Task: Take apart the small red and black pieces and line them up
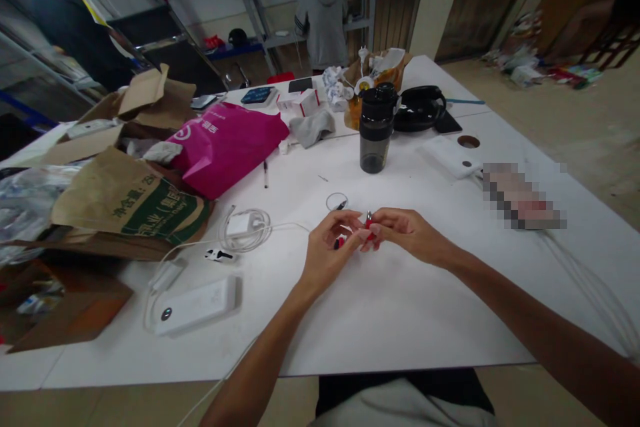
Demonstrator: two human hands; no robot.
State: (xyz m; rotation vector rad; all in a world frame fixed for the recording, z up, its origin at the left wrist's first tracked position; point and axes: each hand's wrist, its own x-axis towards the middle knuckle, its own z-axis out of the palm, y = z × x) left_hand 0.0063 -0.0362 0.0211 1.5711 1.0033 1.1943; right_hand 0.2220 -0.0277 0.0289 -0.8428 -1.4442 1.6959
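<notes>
My left hand (pixel 324 255) and my right hand (pixel 413 235) meet above the white table (pixel 385 320). Between their fingertips they pinch a small red piece with a silver tip (pixel 369 221); its exact kind is too small to tell. A black-and-red piece (pixel 339 242) shows within the curl of my left fingers, partly hidden by them. Just beyond the left hand lies a thin wire loop (pixel 336 200) with a dark end. Farther off, a dark drinking bottle (pixel 376 137) stands upright.
On the left are a white power bank (pixel 197 305), a coiled cable with charger (pixel 241 223), a pink bag (pixel 230 143), a brown paper sack (pixel 120 193) and an open cardboard box (pixel 75 307). A phone-like item (pixel 520 197) lies on the right. People (pixel 325 20) stand behind the table.
</notes>
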